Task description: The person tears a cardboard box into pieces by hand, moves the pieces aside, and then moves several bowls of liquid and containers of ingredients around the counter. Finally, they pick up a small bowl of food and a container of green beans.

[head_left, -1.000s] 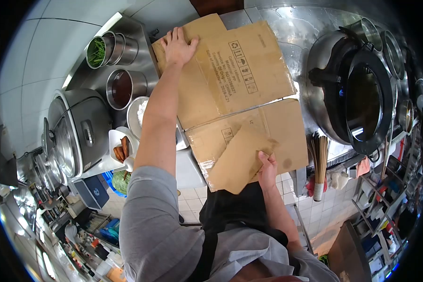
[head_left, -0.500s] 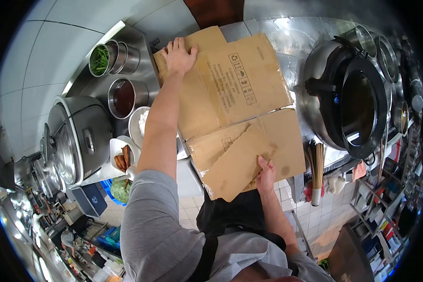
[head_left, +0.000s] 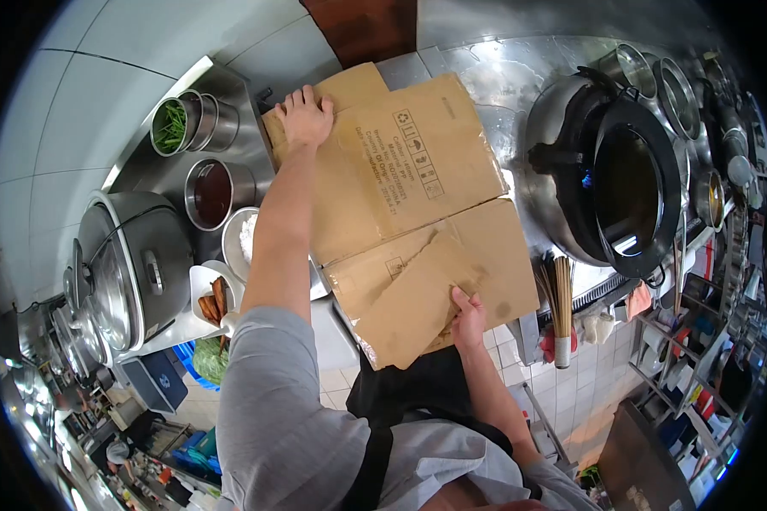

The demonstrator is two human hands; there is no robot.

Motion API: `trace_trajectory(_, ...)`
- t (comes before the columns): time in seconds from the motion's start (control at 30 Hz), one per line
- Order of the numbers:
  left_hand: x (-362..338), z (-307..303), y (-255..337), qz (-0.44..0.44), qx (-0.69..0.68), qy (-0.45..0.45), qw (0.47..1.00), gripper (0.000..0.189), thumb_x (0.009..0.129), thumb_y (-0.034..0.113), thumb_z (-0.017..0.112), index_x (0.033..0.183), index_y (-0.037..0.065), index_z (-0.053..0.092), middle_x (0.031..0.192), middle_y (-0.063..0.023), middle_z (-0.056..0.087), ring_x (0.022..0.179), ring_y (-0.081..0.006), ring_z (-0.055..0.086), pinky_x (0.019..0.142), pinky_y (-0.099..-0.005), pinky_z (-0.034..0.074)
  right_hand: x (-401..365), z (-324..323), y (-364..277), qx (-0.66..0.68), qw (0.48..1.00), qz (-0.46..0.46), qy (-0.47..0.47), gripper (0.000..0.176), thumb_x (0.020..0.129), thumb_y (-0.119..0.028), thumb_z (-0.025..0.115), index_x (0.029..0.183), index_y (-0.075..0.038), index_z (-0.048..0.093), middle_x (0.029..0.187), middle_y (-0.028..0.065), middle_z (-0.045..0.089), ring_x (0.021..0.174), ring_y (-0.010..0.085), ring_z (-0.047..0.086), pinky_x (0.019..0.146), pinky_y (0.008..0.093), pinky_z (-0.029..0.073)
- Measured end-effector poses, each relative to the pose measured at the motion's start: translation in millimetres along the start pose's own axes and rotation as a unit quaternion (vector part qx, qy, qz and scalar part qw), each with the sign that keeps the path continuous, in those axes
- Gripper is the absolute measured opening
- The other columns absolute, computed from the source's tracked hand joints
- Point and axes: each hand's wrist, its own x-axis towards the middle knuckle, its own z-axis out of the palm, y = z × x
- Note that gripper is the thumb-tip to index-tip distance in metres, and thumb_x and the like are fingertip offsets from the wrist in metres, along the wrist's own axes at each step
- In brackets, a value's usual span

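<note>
A large sheet of brown cardboard [head_left: 426,106] with printed handling symbols lies over the metal counter. Its lower panel folds toward my body along a crease. At the sheet's upper left corner my left hand [head_left: 308,121] lies flat on it, fingers spread. Low over the near panel is a smaller, torn-edged cardboard piece [head_left: 413,311], with some dark smudges. My right hand [head_left: 469,319] pinches the right edge of this piece, thumb on top and fingers mostly hidden underneath.
On the right stands a large wok [head_left: 643,183] holding dark liquid, near a bundle of thin sticks [head_left: 562,302]. To the left are a pot of dark red liquid [head_left: 209,194], a tin of green vegetables [head_left: 170,128], a white bowl [head_left: 236,243] and a lidded cooker [head_left: 145,264].
The camera view has turned slightly, so the scene sits a little further left and lower. Both hands keep their places on the cardboard.
</note>
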Motion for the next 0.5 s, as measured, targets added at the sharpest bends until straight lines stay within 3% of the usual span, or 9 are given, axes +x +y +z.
trace_trajectory(0.13,-4,16,10,-0.031,0.024,0.034,0.999,0.067,0.101,0.040,0.045,0.155,0.001,0.036,0.161,-0.0212,0.035,0.151,-0.0403,0.030,0.119,-0.0652,0.024,1,-6,0,0.010,0.999,0.028,-0.027,0.018,0.097,-0.009,0.069,0.115,-0.006,0.068,0.115,0.0051,0.072,0.106,0.0158,0.069,0.090,0.0284,0.054)
trace_trajectory(0.23,-50,-4,54,-0.025,0.001,0.044,0.999,0.065,0.100,0.031,0.051,0.155,-0.002,0.036,0.164,-0.0238,0.029,0.153,-0.0427,0.023,0.121,-0.0594,0.026,3,-14,2,0.002,0.998,0.047,-0.038,0.024,0.097,-0.010,0.068,0.121,-0.004,0.066,0.120,0.0061,0.070,0.111,0.0171,0.067,0.094,0.0307,0.054)
trace_trajectory(0.3,-110,-40,92,0.033,-0.022,0.045,0.998,0.064,0.097,0.025,0.057,0.150,-0.006,0.041,0.162,-0.0263,0.032,0.149,-0.0417,0.033,0.119,-0.0493,0.034,4,-12,-4,0.022,0.997,0.046,-0.060,0.030,0.098,-0.010,0.068,0.126,-0.004,0.063,0.126,0.0071,0.068,0.115,0.0182,0.066,0.098,0.0329,0.053)
trace_trajectory(0.37,-167,-61,113,0.022,-0.247,-0.118,0.961,0.063,0.097,0.028,0.061,0.146,-0.008,0.045,0.155,-0.0264,0.042,0.139,-0.0387,0.046,0.113,-0.0425,0.041,0,-11,-10,0.068,0.992,0.042,-0.093,0.037,0.097,-0.011,0.069,0.132,-0.003,0.059,0.133,0.0080,0.065,0.119,0.0191,0.064,0.101,0.0353,0.052)
trace_trajectory(0.4,-194,-72,120,0.007,-0.330,-0.220,0.918,0.064,0.098,0.030,0.062,0.145,-0.009,0.046,0.151,-0.0260,0.047,0.134,-0.0367,0.052,0.111,-0.0399,0.044,0,-9,-17,0.076,0.991,0.022,-0.111,0.039,0.098,-0.012,0.069,0.133,-0.004,0.058,0.135,0.0083,0.064,0.121,0.0199,0.063,0.102,0.0362,0.052)
trace_trajectory(0.5,-268,-144,138,0.023,-0.370,-0.538,0.757,0.051,0.100,0.028,0.067,0.140,-0.002,0.055,0.123,-0.0139,0.068,0.106,-0.0171,0.064,0.093,-0.0359,0.054,-18,-8,-40,0.111,0.983,-0.014,-0.144,0.042,0.098,-0.013,0.070,0.137,-0.004,0.055,0.136,0.0087,0.062,0.123,0.0218,0.062,0.104,0.0376,0.051)
